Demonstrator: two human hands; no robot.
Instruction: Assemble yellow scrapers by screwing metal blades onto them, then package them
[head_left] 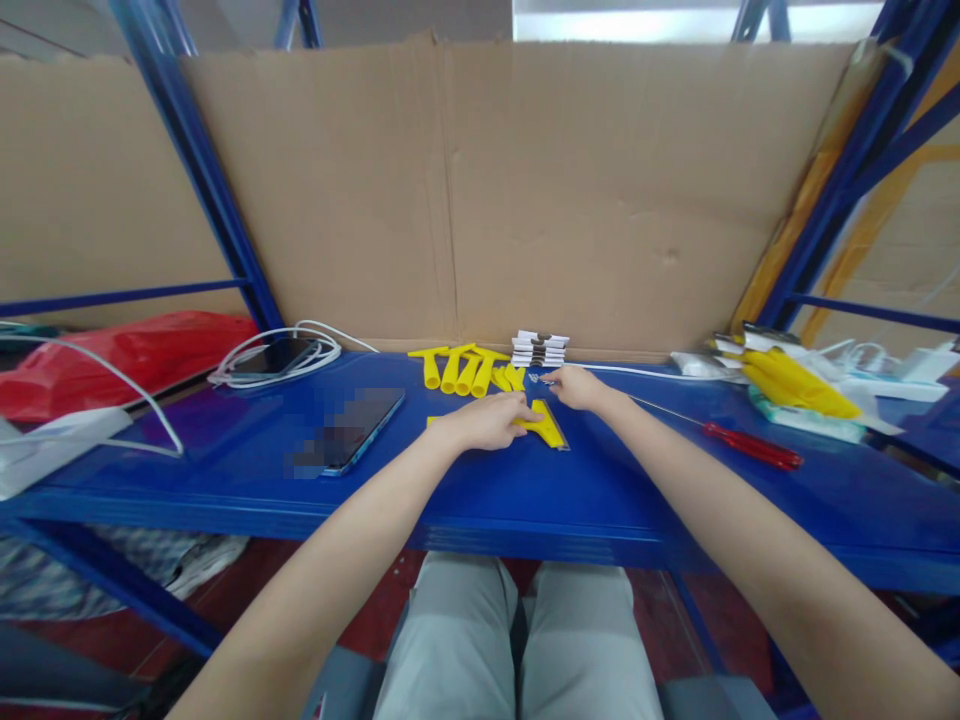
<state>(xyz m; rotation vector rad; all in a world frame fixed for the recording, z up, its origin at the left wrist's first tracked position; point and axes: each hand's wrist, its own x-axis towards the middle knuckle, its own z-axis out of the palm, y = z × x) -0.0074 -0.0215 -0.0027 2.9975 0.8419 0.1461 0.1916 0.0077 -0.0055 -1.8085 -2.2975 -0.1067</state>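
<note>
My left hand (491,421) is closed around the handle of a yellow scraper (548,424), whose wide head with a metal edge points right, low over the blue shelf. Just behind that head, my right hand (576,388) has its fingers pinched together beside some tiny metal pieces (535,378). Whatever those fingertips hold is too small to make out. Several yellow scraper handles (466,374) lie in a row behind my left hand, with smaller yellow parts (509,377) at their right end. A stack of white bundles with dark bands (538,349) rests against the cardboard.
A long screwdriver with a red handle (752,446) lies to the right. On the left are a phone (364,425), coiled white cable (322,350) and a red bag (150,355). Yellow and white packages (799,383) sit far right. Cardboard (570,200) walls the back.
</note>
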